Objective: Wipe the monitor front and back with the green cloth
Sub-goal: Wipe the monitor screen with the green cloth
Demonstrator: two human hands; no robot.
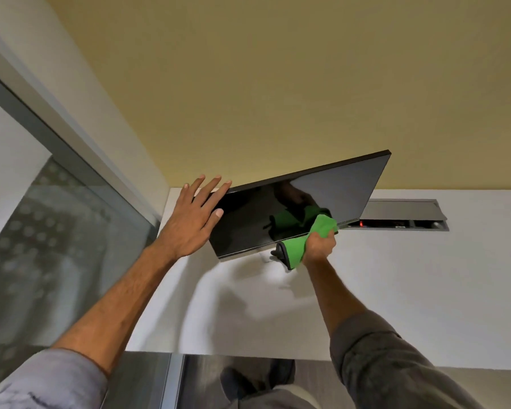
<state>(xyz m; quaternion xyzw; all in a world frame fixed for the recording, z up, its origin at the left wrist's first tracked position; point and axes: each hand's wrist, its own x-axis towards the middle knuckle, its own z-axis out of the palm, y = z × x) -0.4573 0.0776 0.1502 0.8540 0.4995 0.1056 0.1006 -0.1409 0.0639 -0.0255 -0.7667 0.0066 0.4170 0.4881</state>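
Monitor (292, 208) sitting toward the desk's (396, 290) back left corner, screen tilting. Green cloth (322, 228) bunching in the right hand (319, 246), fingers curling round it, pressing at the screen's lower edge. Left hand (189, 225) lying flat, fingers straight, bracing the upper left corner. Risk: hard wiping tipping the panel if that brace slips. Open cable hatch (401, 212) lying behind, along the back edge; wall (278, 84) likely crowding access to the rear.

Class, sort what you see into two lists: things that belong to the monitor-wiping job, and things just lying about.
Part of the job: monitor, green cloth, left hand resting on the monitor, right hand gripping the cloth.
Just there: desk, cable box, glass panel.
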